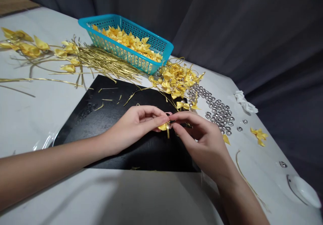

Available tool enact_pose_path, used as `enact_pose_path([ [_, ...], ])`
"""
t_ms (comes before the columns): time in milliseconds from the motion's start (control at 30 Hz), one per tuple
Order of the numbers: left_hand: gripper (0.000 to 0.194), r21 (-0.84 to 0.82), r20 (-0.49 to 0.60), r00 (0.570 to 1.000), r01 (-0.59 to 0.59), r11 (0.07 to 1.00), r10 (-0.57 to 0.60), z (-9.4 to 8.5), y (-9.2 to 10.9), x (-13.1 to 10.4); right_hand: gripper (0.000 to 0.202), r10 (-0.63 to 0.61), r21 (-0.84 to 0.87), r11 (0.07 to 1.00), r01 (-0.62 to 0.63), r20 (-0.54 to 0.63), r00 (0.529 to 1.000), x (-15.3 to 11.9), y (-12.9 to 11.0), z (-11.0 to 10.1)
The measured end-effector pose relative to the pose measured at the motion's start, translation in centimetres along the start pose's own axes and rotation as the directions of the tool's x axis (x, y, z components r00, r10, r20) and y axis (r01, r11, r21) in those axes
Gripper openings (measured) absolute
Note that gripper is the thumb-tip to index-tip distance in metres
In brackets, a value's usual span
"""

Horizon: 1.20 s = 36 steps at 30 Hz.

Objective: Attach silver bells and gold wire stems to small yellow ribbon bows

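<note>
Above a black mat (106, 151), both hands meet at a small yellow ribbon bow (163, 127). My left hand (141, 122) is closed, its thumb and fingers pinching the bow. From the bow a short piece of gold cord (168, 130) hangs down. My right hand (202, 134) is closed too, thumb and forefinger together at the cord beside the bow. The fingertips hide part of the bow and of what the right hand pinches.
A blue basket (126, 53) full of yellow bows stands at the back. Left of it lies a bundle of gold cords (106, 61). A pile of yellow bows (176, 78) and many silver bells (219, 112) lie to the right, with a white mouse (304, 191) near the edge.
</note>
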<state>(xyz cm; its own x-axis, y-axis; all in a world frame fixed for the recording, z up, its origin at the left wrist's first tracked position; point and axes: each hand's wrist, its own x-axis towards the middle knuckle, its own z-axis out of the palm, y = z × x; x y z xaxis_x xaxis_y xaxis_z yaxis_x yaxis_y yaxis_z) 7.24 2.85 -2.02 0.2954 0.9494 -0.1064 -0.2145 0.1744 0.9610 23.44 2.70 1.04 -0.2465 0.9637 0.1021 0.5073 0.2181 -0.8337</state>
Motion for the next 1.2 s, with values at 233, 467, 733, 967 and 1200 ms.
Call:
enact_pose_path([
  [233, 0.012, -0.047, 0.013, 1.0, 0.006, 0.999, -0.006, 0.13, -0.12, 0.12, 0.011, -0.018, 0.029, 0.999, 0.017, 0.035, 0.999, 0.1, 0.65, 0.17],
  [467, 0.011, -0.042, 0.015, 0.999, 0.035, 0.999, -0.034, 0.23, 0.16, -0.01, 0.011, -0.025, 0.011, 1.0, 0.025, 0.033, 0.999, 0.19, 0.45, 0.07],
  [733, 0.01, -0.033, 0.011, 1.0, 0.02, 0.999, -0.02, 0.21, 0.08, 0.11, 0.007, 0.033, 0.186, 0.982, -0.033, 0.002, 0.999, 0.08, -0.15, 0.04],
  [967, 0.012, -0.036, 0.015, 0.999, 0.033, 0.999, -0.033, 0.23, -0.12, -0.01, 0.008, -0.061, 0.111, 0.991, 0.067, -0.058, 0.996, -0.05, -0.08, 0.19],
  [1200, 0.011, -0.001, 0.025, 1.0, 0.017, 1.0, -0.017, 0.03, -0.34, 0.05, 0.008, -0.147, -0.059, 0.988, 0.141, -0.102, 0.984, -0.31, -0.29, 0.53],
])
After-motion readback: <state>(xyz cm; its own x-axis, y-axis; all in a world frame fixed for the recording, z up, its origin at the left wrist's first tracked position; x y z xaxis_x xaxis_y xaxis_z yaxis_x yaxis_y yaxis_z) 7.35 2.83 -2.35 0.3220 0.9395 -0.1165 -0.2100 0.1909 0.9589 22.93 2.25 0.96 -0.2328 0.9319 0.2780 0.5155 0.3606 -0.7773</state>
